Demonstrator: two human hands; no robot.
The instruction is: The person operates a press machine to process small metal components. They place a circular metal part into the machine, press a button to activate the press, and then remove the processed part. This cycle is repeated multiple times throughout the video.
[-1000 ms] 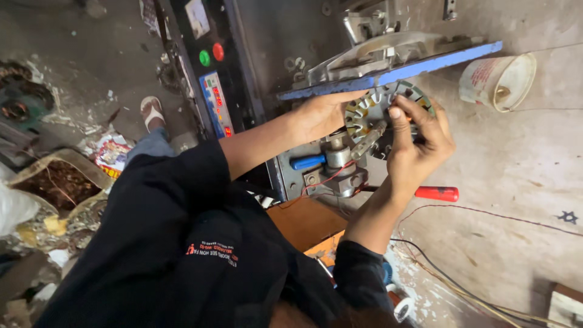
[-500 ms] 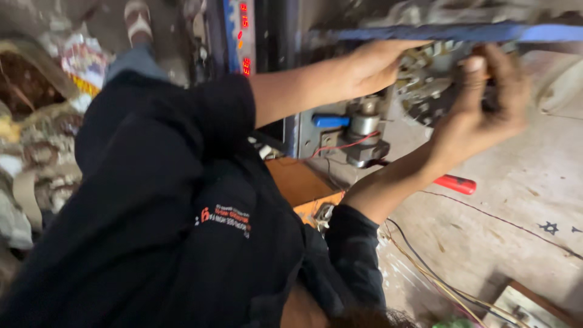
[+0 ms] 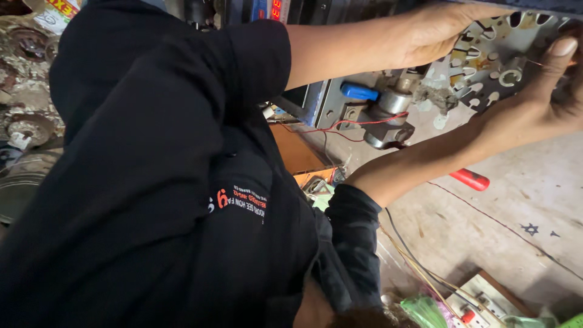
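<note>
A round grey metal stator core with slotted teeth (image 3: 495,51) is held up at the top right of the view, in front of a grey machine with a blue knob (image 3: 359,92) and a short metal cylinder (image 3: 393,102). The left hand (image 3: 434,33) is laid on the upper left edge of the core, its fingers curled over it from above. The right hand (image 3: 540,100) supports the core from below and from the right, with the fingers (image 3: 555,58) pressed on its face; both hands are closed on the core. A thin reddish wire (image 3: 364,123) runs by the machine.

The step in hand seems to be the seating of the core on the machine. For the next move, the centre hole probably must be aligned with the machine before pressure is given.

A red-handled tool (image 3: 472,180) lies on the floor (image 3: 534,200), apart from the hands.
</note>
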